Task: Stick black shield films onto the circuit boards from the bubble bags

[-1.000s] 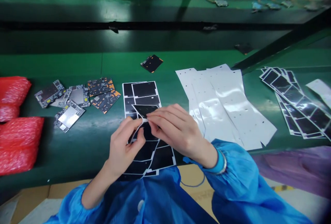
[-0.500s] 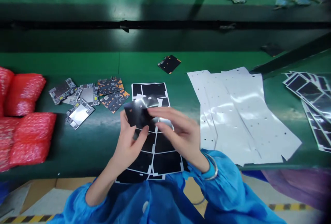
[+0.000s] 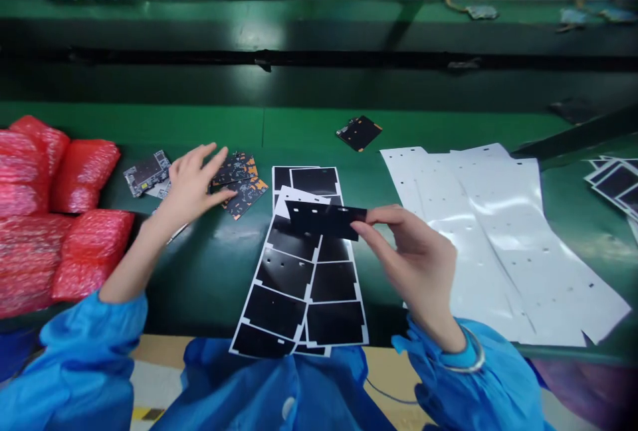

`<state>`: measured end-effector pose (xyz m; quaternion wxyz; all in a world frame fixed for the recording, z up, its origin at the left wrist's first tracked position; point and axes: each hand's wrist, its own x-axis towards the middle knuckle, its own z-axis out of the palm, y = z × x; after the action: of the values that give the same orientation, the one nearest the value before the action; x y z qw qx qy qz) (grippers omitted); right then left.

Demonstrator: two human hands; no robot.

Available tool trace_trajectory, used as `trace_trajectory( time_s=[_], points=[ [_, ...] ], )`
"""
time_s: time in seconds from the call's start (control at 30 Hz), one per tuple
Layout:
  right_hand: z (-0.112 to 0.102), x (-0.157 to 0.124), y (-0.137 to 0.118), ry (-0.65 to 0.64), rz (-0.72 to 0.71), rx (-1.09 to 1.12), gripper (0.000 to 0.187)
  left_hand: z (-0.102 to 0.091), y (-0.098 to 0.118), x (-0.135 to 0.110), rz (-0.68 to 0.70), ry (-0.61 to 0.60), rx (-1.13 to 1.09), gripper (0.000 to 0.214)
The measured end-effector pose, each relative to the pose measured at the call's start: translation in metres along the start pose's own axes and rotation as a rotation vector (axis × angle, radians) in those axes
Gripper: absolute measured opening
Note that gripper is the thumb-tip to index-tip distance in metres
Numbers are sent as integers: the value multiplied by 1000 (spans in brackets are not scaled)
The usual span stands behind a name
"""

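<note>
Our right grip (image 3: 419, 261) pinches black film piece (image 3: 323, 220) over sticker sheets (image 3: 299, 285); our left grip (image 3: 192, 182), released, touches circuit boards (image 3: 246, 193) at left.

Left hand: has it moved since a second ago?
Yes. The left hand went left, off the sheet of black stickers, onto the circuit boards beside it. The right hand holds a black sticker.

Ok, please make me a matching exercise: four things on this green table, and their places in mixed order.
Things: 1 black film piece; 2 red bags; 3 white sheets; 4 circuit boards.
Places: A far left on the table; B under and beside the left hand; C pinched in the right hand; D lying right of the right hand.
Pairs: 1-C, 2-A, 3-D, 4-B.
</note>
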<state>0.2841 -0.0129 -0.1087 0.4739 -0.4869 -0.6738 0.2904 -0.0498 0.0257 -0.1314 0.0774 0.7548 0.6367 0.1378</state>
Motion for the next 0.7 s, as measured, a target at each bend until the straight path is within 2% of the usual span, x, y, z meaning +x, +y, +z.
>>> trace_trajectory(
  time_s=[0.1, 0.13, 0.2, 0.27, 0.33, 0.43, 0.5, 0.6, 0.7],
  points=[
    [-7, 3, -3, 56, 49, 68, 10, 1, -42, 25, -15, -67, -115, 76],
    [-8, 4, -3, 68, 82, 90, 10, 1, -46, 27, -13, -62, -151, 77],
    [-10, 6, -4, 81, 147, 139, 10, 1, -41, 21, 4, 23, -184, 78],
    [-9, 7, -5, 77, 198, 208, 12, -3, -19, 4, 72, 153, -181, 80],
    [-6, 6, -9, 55, 221, 300, 13, -11, 14, -18, 188, 273, -181, 80],
    [3, 4, -24, -13, 200, 434, 12, -26, 65, -47, 355, 380, -256, 79],
    [10, 3, -36, -53, 137, 476, 12, -33, 90, -58, 404, 415, -332, 82],
    [15, 1, -49, -77, 26, 460, 13, -37, 108, -63, 389, 412, -454, 91],
    [12, -3, -52, -69, -3, 400, 17, -37, 108, -63, 389, 381, -566, 100]
  ],
)
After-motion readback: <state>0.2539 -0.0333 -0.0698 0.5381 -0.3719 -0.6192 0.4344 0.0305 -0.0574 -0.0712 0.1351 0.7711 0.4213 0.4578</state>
